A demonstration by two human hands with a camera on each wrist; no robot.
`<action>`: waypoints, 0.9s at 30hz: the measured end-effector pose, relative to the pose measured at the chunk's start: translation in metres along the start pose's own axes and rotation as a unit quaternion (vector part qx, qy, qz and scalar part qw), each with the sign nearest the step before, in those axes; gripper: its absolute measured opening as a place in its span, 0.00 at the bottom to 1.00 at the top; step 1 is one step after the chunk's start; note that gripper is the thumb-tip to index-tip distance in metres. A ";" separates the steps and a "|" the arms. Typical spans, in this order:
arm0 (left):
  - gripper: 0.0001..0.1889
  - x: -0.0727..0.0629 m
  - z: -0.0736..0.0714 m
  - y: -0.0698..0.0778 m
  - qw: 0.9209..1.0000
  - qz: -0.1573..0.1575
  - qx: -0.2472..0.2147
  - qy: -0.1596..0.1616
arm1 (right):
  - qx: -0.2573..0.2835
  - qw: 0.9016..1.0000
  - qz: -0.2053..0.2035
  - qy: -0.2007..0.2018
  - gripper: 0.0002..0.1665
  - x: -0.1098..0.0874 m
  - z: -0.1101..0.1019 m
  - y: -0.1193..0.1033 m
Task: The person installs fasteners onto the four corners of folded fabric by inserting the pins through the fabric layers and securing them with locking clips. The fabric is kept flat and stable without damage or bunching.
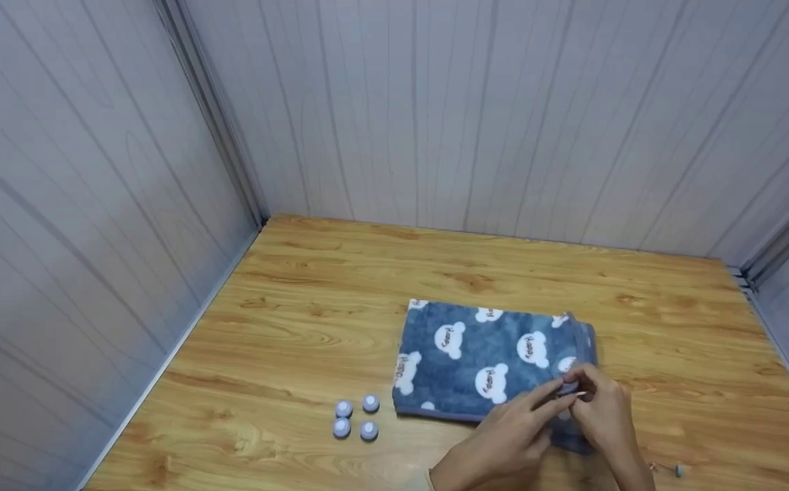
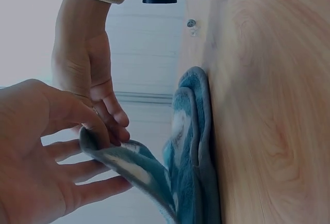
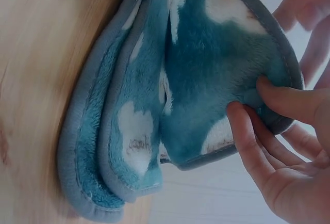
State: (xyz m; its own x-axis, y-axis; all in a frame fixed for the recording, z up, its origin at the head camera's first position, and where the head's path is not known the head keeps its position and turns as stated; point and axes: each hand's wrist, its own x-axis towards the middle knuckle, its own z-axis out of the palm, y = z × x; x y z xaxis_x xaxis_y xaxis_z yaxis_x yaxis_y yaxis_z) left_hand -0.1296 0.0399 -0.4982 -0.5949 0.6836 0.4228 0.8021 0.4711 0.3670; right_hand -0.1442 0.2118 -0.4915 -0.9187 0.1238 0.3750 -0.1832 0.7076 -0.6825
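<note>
A folded blue fleece blanket with white bear-head patches lies on the table, its near right corner lifted. My left hand grips that raised corner, with the bound edge between thumb and fingers. Close against it, my right hand pinches a small round lavender cap at the fleece. In the right wrist view the cap shows faintly between thumb and forefinger on the patterned side. The fingers partly hide it. The folded layers stay down on the table beside the lifted corner.
Several matching lavender round caps stand in a cluster left of the blanket. Two small pin-like pieces, one with a round grey-green head, lie at the near right. Pale panel walls border the wooden table.
</note>
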 end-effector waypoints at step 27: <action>0.15 -0.051 -0.033 -0.024 0.994 -0.111 -0.026 -0.002 | 0.037 0.999 0.015 0.007 0.16 -0.004 0.000 0.000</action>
State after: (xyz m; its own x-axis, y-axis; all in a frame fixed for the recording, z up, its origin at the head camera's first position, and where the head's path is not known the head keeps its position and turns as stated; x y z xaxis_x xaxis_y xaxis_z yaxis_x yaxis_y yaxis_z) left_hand -0.1197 -0.0246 -0.5017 -0.7563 0.5686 0.3236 0.6477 0.5809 0.4931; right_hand -0.1404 0.2114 -0.4935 -0.9191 0.1540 0.3626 -0.1818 0.6505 -0.7374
